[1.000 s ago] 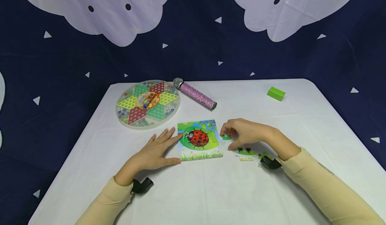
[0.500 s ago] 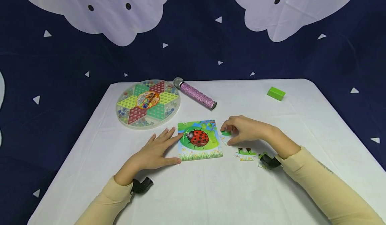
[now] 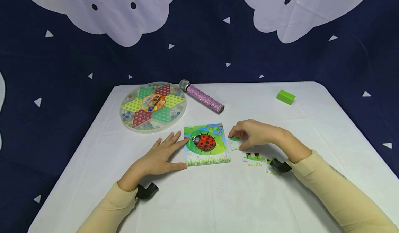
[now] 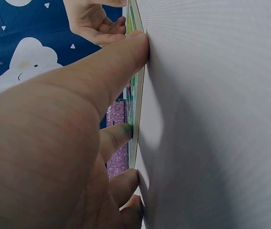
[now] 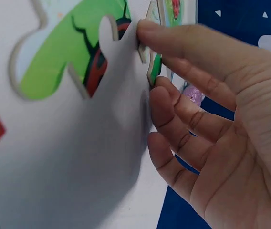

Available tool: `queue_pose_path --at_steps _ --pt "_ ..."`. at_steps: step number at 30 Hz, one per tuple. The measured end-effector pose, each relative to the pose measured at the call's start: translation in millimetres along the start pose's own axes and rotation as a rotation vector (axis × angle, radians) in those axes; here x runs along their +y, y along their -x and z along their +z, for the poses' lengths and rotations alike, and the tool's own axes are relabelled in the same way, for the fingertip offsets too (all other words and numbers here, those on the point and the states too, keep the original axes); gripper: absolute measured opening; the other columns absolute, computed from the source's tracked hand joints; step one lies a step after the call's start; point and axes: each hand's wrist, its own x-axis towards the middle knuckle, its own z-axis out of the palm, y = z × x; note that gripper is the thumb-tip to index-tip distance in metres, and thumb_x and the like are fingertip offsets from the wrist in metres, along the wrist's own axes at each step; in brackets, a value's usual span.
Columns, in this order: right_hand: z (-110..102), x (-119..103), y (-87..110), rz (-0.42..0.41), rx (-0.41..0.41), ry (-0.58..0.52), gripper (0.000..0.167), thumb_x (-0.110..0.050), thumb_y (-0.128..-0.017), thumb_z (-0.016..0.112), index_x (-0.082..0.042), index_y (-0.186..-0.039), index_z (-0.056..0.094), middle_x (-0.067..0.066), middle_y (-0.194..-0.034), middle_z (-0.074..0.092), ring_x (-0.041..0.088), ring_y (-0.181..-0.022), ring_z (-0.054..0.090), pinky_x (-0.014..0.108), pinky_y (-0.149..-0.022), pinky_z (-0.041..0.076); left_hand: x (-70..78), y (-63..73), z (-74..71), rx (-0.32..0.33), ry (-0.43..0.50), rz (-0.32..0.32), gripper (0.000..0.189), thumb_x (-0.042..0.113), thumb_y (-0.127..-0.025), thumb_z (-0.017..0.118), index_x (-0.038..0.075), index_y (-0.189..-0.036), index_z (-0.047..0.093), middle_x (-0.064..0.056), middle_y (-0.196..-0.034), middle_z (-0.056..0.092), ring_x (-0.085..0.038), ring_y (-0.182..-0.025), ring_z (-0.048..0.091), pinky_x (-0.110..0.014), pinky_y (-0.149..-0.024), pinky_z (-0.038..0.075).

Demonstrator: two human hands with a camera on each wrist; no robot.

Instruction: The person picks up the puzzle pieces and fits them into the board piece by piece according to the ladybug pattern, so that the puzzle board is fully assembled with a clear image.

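Observation:
A square ladybug puzzle board (image 3: 205,144) lies flat on the white table. My left hand (image 3: 157,158) rests spread beside it, index fingertip and thumb touching its left edge; in the left wrist view the thumb (image 4: 121,55) lies along that edge. Just right of the board, my right hand (image 3: 255,134) pinches a small puzzle piece (image 3: 234,144) with white and green print between thumb and fingers, low at the table. In the right wrist view the thumb is at this piece's near edge, other fingers curled beyond it. A second puzzle piece (image 3: 254,159) with ladybug legs lies below that hand.
Another puzzle piece (image 3: 272,170) is partly hidden under the black right wrist camera (image 3: 280,166). Behind the board are a round Chinese checkers set (image 3: 152,106) and a pink glittery microphone (image 3: 204,98). A green block (image 3: 285,97) sits at the back right.
My right hand has shifted slightly up and away, and the pinched piece has moved clear of the lower puzzle piece, closer beside the board. My left hand has stayed in place.

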Motion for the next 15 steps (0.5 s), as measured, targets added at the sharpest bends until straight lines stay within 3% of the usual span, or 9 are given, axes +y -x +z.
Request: queue_pose_path --at_steps 15 --pt "1.7 4.1 -1.0 -0.005 0.013 0.005 0.036 -0.022 -0.083 0.091 -0.016 -0.115 0.076 -0.004 -0.090 0.066 0.013 -0.080 0.059 0.026 -0.076 0.051 -2.1 -1.0 1.4 0.003 -0.006 0.007 0.091 0.058 -0.096 0.075 0.030 -0.171 0.032 -0.012 -0.182 0.014 -0.043 -0.168 0.010 -0.076 -0.130 0.006"
